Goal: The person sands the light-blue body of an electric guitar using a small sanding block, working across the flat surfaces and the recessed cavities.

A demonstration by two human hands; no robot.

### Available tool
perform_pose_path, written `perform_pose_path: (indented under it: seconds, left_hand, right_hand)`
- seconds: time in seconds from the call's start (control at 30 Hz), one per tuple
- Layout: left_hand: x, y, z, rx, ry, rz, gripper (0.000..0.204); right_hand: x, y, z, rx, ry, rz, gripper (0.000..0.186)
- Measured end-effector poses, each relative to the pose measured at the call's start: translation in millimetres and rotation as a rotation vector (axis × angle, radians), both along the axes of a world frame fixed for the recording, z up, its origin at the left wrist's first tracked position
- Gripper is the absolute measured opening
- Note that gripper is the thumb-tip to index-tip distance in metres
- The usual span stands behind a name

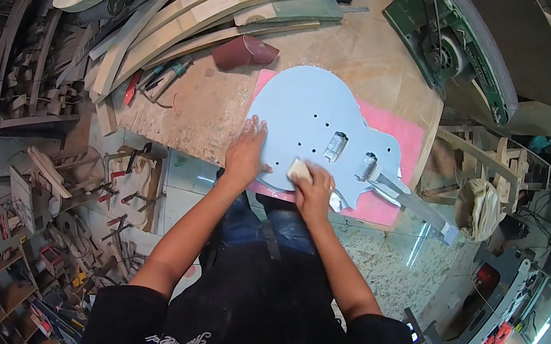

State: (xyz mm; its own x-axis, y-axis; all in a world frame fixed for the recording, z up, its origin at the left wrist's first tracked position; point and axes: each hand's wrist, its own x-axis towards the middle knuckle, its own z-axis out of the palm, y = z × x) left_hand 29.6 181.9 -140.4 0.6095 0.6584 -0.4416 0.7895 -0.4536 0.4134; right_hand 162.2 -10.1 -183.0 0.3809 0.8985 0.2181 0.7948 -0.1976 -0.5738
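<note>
A pale blue guitar body point(313, 120) lies flat on a pink mat point(398, 134) on the wooden workbench point(213, 110). It has two rectangular cut-outs, several small holes and a short neck stub pointing right. My left hand point(247, 150) rests flat on the body's near left edge with fingers spread. At the near edge, my right hand point(316, 188) presses a small pale sanding block point(299, 169) onto the body.
Curved wood strips and planks point(223, 3) pile up at the bench's back left, next to a dark red sandpaper roll point(243, 51) and hand tools point(160, 76). A green machine point(450, 41) stands at the back right. Clamps, guitar-shaped blanks and shelves crowd the floor at left.
</note>
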Motion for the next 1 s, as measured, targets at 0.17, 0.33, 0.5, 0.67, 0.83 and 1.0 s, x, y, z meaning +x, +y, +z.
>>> perform_pose_path:
  seconds: [0.17,0.33,0.5,0.67,0.83,1.0]
  left_hand:
    - [-2.8,-1.1,-3.2,0.037,0.003,-0.006,0.123]
    - [0.1,-1.0,5.2,0.026,0.047,-0.031,0.127]
    - [-3.9,-3.3,-2.9,0.029,-0.001,-0.012,0.132]
    - [-4.5,-3.1,-2.2,0.019,0.035,-0.021,0.134]
    - [-1.7,-3.8,-7.1,0.021,0.050,-0.031,0.134]
    - [0.7,-1.9,-2.9,0.072,0.052,-0.082,0.139]
  right_hand:
    - [-1.2,15.0,8.7,0.005,0.021,-0.062,0.031]
    - [-0.7,-11.1,-2.1,-0.004,0.026,-0.027,0.029]
    - [-1.8,19.0,-4.6,0.018,0.035,-0.067,0.028]
    - [42.8,-34.5,6.2,-0.007,-0.068,-0.428,0.025]
    - [-13.2,1.4,17.6,0.091,0.033,-0.373,0.013]
    - [37.0,-14.9,1.3,0.080,0.108,-0.283,0.019]
